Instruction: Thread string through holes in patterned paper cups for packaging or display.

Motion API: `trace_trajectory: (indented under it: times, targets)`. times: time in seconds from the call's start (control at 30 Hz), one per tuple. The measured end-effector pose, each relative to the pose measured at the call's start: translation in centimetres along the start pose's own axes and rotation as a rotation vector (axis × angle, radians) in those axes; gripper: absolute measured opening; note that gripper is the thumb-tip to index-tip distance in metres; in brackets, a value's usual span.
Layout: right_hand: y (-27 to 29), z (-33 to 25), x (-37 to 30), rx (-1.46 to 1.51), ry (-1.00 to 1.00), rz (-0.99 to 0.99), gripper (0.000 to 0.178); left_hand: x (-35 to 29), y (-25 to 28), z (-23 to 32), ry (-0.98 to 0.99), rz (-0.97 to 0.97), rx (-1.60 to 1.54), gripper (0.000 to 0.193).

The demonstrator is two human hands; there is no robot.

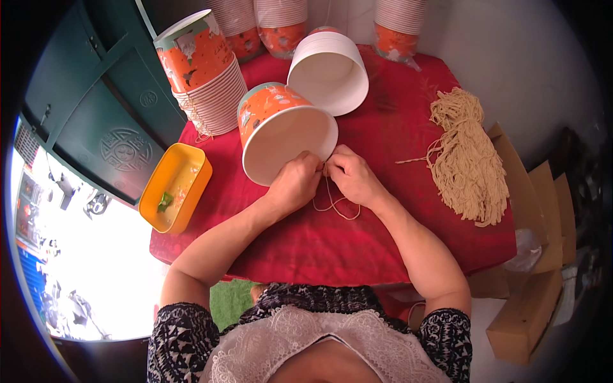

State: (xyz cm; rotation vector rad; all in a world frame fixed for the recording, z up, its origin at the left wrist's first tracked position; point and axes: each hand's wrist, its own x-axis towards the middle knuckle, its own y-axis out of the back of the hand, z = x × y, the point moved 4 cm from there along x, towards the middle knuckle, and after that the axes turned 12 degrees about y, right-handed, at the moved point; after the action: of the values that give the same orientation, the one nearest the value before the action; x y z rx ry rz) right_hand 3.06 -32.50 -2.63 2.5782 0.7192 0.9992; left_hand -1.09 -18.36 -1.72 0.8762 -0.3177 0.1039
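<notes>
The orange bucket (pixel 284 134) lies tipped on the red cloth (pixel 396 242), with its wide mouth facing the person. The left hand (pixel 297 182) is at the low right part of the rim, its fingers curled in tight. The right hand (pixel 351 179) is just beside it, thumb and fingers bent close. Both hands look to be pinching the thin string (pixel 347 217), which hangs in a loop below them. The very tips are partly hidden.

The bucket looks like paper, so it should be light and a bit stiff, but a hard squeeze could dent it. Its smooth side may be slippery. The thick rim looks like the best place to hold. The string looks soft and floppy, so 2 fingertips should pinch it well.

1 white bucket (pixel 332 76) lies behind. A big bundle of string (pixel 469 166) rests to the right.
</notes>
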Motion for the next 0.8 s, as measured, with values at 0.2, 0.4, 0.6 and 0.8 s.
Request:
trace_trajectory:
  times: [0.2, 0.4, 0.6, 0.8]
  targets:
    - [0.4, -1.9, -0.3, -0.242, -0.034, 0.039, 0.014, 0.3, 0.8, -0.1, -0.019, -0.043, -0.097, 0.01]
    - [0.8, -1.5, -0.4, -0.372, 0.076, -0.109, 0.015, 1.0, 1.3, -1.1, 0.238, -0.189, -0.337, 0.008]
    - [1.3, -3.6, 0.3, -0.459, 0.116, -0.101, 0.017, 0.8, 1.6, -1.7, 0.414, -0.216, -0.465, 0.011]
    - [-0.3, -3.1, -0.3, -0.201, 0.049, 0.225, 0.012, 0.9, 1.4, -1.1, 0.422, -0.234, -0.471, 0.012]
